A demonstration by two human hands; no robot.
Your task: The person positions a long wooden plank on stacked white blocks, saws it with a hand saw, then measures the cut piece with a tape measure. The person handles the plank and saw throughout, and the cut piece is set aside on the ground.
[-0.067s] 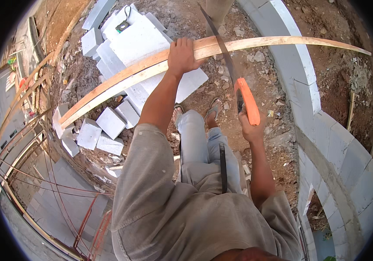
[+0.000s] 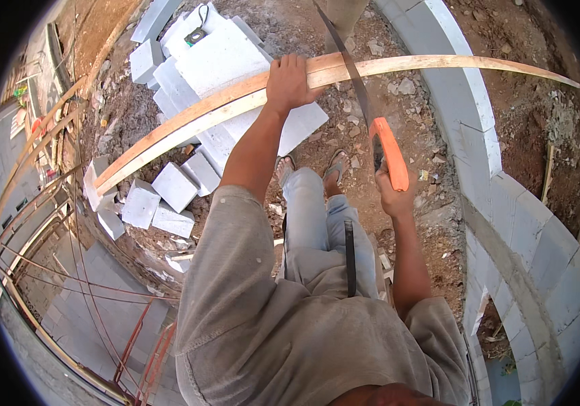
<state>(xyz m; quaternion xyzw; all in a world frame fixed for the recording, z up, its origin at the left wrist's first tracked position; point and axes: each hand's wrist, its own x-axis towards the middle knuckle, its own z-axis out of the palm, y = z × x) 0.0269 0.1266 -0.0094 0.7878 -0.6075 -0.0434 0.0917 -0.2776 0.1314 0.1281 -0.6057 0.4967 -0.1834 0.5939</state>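
Observation:
My left hand (image 2: 288, 82) is wrapped over the long wooden plank (image 2: 188, 132), which runs from the lower left to the far right and looks bowed through the lens. In my right hand (image 2: 395, 193) is the orange handle of a handsaw (image 2: 393, 155). Its dark blade (image 2: 352, 71) slants up to the left and crosses the plank to the right of my left hand. A second, darker strip of wood shows along the plank's far edge.
White blocks (image 2: 225, 57) lie stacked under and beyond the plank, with a tape measure (image 2: 196, 35) on top. Several loose blocks (image 2: 175, 187) sit at left. A pale block wall (image 2: 462, 88) curves along the right. Rubble covers the ground around my sandalled feet. Red metal bars (image 2: 131, 348) stand lower left.
The saw and my right hand have shifted very slightly to the right and up. My left hand keeps its hold on the plank.

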